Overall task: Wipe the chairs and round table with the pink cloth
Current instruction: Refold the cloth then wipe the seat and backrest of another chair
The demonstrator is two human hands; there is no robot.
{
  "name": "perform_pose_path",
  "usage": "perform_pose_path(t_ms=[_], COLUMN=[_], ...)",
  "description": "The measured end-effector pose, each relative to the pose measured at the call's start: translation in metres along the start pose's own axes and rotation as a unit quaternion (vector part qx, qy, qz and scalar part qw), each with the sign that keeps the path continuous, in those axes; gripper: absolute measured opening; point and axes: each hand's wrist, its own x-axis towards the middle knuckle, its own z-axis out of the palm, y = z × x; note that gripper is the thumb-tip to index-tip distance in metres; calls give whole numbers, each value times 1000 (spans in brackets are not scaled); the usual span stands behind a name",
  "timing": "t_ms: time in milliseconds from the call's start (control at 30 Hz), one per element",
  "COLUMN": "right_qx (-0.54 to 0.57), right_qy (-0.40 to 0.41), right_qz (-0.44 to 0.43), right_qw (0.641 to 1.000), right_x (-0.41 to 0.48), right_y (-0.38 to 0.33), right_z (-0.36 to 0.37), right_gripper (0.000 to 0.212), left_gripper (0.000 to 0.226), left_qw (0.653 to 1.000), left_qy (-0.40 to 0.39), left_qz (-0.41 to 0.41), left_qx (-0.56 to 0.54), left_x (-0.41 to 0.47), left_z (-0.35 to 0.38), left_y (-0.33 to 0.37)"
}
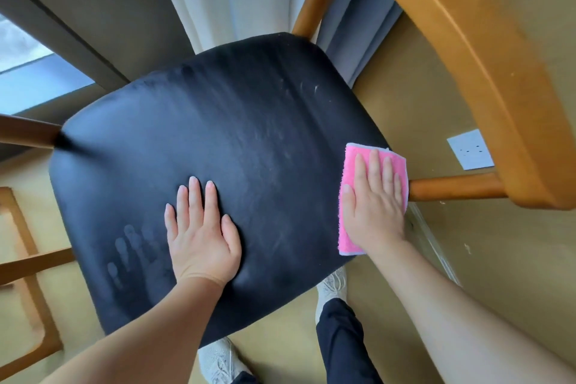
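Pressing flat with straight fingers, the right hand (375,206) holds the pink cloth (372,196) on the right edge of the chair (218,134) seat. The left hand (202,227) rests spread on the black seat; faint smudges beside it may be fingerprints.

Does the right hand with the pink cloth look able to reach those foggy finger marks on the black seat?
Probably, but not straight across: the left hand lies flat on the seat between the right hand, on the pink cloth, and the finger marks, so it likely must lift.
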Motion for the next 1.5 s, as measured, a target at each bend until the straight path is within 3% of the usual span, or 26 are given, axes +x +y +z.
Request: perform_pose_path(t_ms=[200, 333, 667, 933, 1100, 1500], right_qx=[3, 11, 0, -49, -36, -92], right_qy=[14, 28, 49, 60, 82, -17], right_qz=[43, 25, -71, -219, -270, -363], right_qw=[999, 999, 996, 973, 959, 927], right_x=[41, 72, 162, 230, 230, 118], right_y=[-7, -21, -78, -157, -160, -130], right_z=[-11, -24, -50, -74, -72, -43], right_gripper=[63, 63, 61, 58, 56, 68], left_gripper=[63, 62, 60, 61, 61, 57], left_qw=[1000, 1000, 1000, 999, 999, 998], left_qy=[4, 4, 8, 12, 14, 18], left_qz=[2, 6, 10, 20, 22, 10], left_qx=[-4, -3, -20, -34, -40, -51], left_x=[0, 0, 0, 2, 2, -2], left_z=[1, 1, 0, 1, -1, -6], left_y=[0, 0, 0, -2, -3, 0])
